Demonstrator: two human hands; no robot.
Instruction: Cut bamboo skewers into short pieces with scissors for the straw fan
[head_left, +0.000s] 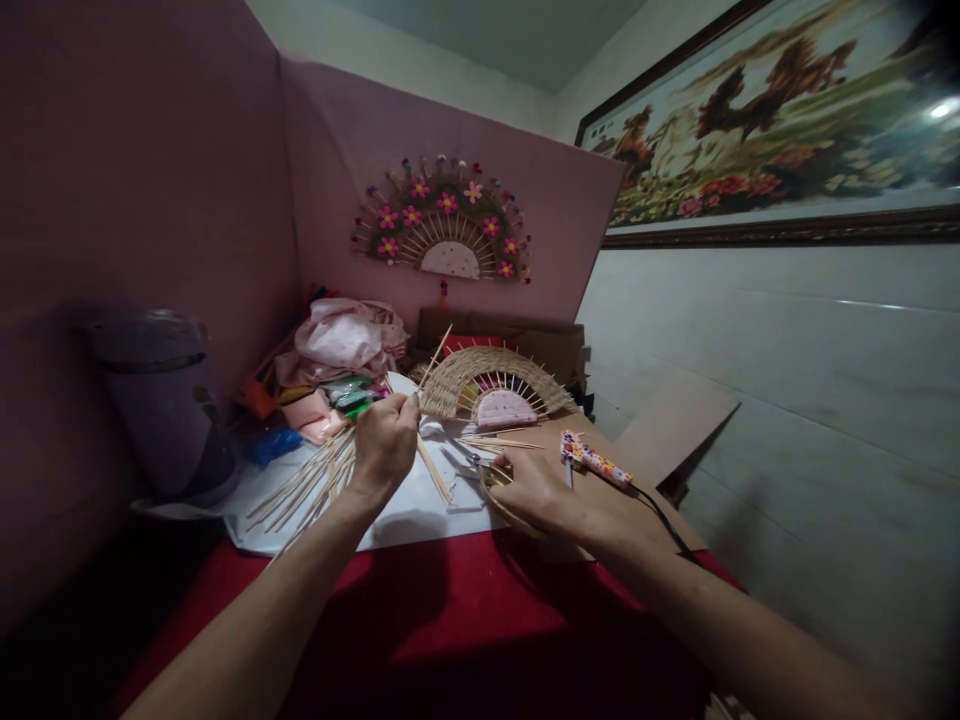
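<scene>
In the head view my left hand [386, 445] is closed around a thin wooden stick [436, 356], whose upper end points up and to the right. My right hand [532, 490] grips a pair of scissors [474, 460] by the handles; the blades are spread and point left toward my left hand. Just behind both hands stands a woven fan [457, 378] with stick ribs and a pale half-round base. Several more wooden sticks [307, 490] lie on the white sheet [409, 530] beside and below my left hand.
A flower-patterned glue gun [596, 460] with a black cord lies on cardboard [630, 510] at the right. Crumpled pink cloth [345, 335] and small coloured bags [352, 395] are piled at the back left, near a dark cylindrical container [165, 410]. A decorated fan [442, 225] hangs behind.
</scene>
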